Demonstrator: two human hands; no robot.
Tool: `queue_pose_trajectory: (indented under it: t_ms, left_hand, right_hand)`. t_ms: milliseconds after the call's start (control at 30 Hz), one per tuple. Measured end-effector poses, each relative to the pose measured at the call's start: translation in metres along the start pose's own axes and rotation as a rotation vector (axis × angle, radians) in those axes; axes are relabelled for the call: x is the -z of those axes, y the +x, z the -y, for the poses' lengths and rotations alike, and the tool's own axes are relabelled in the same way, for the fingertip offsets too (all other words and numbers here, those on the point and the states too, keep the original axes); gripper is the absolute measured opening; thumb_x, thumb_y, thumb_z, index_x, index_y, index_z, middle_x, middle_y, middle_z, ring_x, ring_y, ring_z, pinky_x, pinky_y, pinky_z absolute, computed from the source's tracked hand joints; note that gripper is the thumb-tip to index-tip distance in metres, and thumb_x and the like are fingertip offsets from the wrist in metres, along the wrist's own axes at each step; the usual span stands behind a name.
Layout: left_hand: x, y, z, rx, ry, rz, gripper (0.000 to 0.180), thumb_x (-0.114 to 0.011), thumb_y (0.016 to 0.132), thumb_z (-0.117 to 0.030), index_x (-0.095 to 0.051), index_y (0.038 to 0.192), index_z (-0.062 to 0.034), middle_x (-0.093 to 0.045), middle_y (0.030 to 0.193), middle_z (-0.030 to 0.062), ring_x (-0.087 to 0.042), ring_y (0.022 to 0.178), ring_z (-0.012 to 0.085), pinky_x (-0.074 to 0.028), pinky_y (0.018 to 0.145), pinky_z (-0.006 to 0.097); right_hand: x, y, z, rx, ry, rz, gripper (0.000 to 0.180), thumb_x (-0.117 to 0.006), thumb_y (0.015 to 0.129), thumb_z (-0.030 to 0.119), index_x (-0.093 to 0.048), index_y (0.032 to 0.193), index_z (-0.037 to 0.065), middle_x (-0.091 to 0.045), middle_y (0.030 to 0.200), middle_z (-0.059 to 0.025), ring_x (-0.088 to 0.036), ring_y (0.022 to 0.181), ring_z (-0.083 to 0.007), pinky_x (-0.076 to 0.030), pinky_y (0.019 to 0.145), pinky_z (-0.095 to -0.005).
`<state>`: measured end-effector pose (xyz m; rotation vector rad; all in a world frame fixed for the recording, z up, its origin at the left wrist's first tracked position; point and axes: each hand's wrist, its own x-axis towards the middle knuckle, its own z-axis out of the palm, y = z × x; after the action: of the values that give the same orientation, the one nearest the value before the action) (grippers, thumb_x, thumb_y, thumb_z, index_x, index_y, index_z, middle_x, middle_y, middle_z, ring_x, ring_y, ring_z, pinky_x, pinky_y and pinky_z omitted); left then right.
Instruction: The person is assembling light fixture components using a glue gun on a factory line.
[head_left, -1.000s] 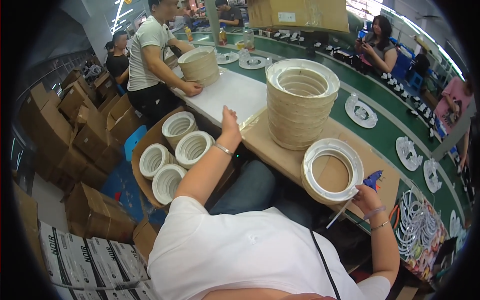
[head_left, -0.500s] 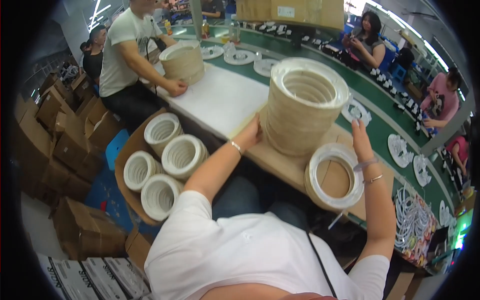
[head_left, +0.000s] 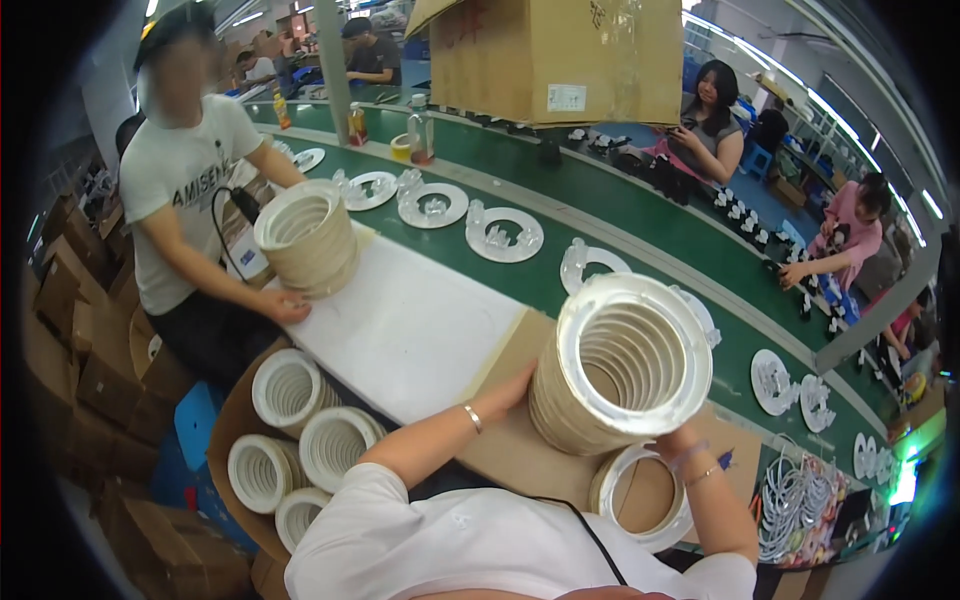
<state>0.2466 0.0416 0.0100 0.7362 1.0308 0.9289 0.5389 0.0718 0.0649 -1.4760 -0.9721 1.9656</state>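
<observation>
A tall stack of white-rimmed, cream-sided rings (head_left: pixel 570 415) stands before me, its open top leaning toward me. My left hand (head_left: pixel 516 390) presses against its left side, with the fingertips hidden behind it. On the lower right side is my right hand (head_left: pixel 680 442), its fingers partly hidden under the stack. Together my hands grip the stack; whether its base touches the cardboard sheet (head_left: pixel 500 440) I cannot tell. A shorter stack of similar rings (head_left: pixel 608 490) lies just below it, next to my right wrist.
At left, a cardboard box (head_left: pixel 222 430) holds several ring stacks (head_left: pixel 335 450). Across the white board (head_left: pixel 400 330), a person's hand (head_left: pixel 288 307) touches another stack (head_left: pixel 312 250). White discs (head_left: pixel 505 235) line the green conveyor (head_left: pixel 545 190). A large carton (head_left: pixel 560 60) hangs over it; cables (head_left: pixel 790 510) lie right.
My right hand has come down from the air onto the tall stack's lower right side. The stack now leans more toward me. The whole view has shifted.
</observation>
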Motion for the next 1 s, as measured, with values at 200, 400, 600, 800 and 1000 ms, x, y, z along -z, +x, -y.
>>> queue_pose_trajectory:
  t_ms: [200, 400, 600, 800, 1000]
  left_hand:
    - [-0.028, 0.032, 0.0, 0.037, -0.029, 0.18, 0.054, -0.016, 0.093, -0.04, -0.023, 0.133, -0.0043, -0.026, 0.138, 0.0077, -0.024, 0.126, 0.0184, -0.015, 0.105, 0.03]
    - [-0.024, 0.046, -0.013, 0.061, -0.001, 0.301, 0.054, -0.017, 0.092, -0.039, -0.023, 0.134, -0.0052, -0.026, 0.137, 0.0081, -0.022, 0.127, 0.0192, -0.014, 0.105, 0.032]
    - [-0.014, 0.028, -0.05, 0.266, 0.279, 0.239, 0.069, -0.023, 0.085, -0.056, -0.021, 0.135, -0.0085, -0.022, 0.139, 0.0104, -0.02, 0.128, 0.0244, -0.018, 0.101, 0.042]
    - [0.016, 0.023, -0.075, 0.187, 0.306, 0.038, 0.076, -0.026, 0.081, -0.062, -0.021, 0.135, -0.0082, -0.021, 0.139, 0.0124, -0.019, 0.128, 0.0254, -0.017, 0.1, 0.046]
    - [0.053, 0.046, -0.159, -0.03, -0.097, -0.171, 0.073, -0.025, 0.083, -0.06, -0.021, 0.134, -0.009, -0.021, 0.14, 0.0115, -0.017, 0.129, 0.0258, -0.008, 0.101, 0.051]
  right_hand:
    - [0.037, -0.025, 0.01, 0.271, 0.364, 0.004, 0.043, -0.045, 0.087, 0.029, -0.042, 0.121, 0.005, -0.048, 0.12, -0.009, -0.048, 0.107, -0.0224, -0.04, 0.092, -0.0351]
    - [0.093, -0.06, 0.008, -0.008, 0.176, -0.384, 0.056, -0.037, 0.086, 0.035, -0.023, 0.132, 0.005, -0.039, 0.127, -0.021, -0.039, 0.115, -0.035, -0.029, 0.094, -0.0469]
    - [0.098, -0.07, 0.005, 0.009, 0.107, -0.428, 0.061, -0.038, 0.085, 0.038, -0.018, 0.133, 0.006, -0.033, 0.13, -0.0222, -0.036, 0.117, -0.0345, -0.025, 0.096, -0.0456]
    - [0.082, -0.061, 0.02, 0.089, 0.104, -0.422, 0.054, -0.042, 0.083, 0.034, -0.029, 0.128, 0.008, -0.048, 0.115, -0.0148, -0.048, 0.102, -0.0263, -0.037, 0.08, -0.0399]
    - [0.085, -0.032, 0.042, 0.256, 0.146, -0.352, 0.049, -0.045, 0.081, 0.022, -0.031, 0.127, 0.011, -0.053, 0.107, -0.0083, -0.051, 0.096, -0.0197, -0.039, 0.071, -0.0332]
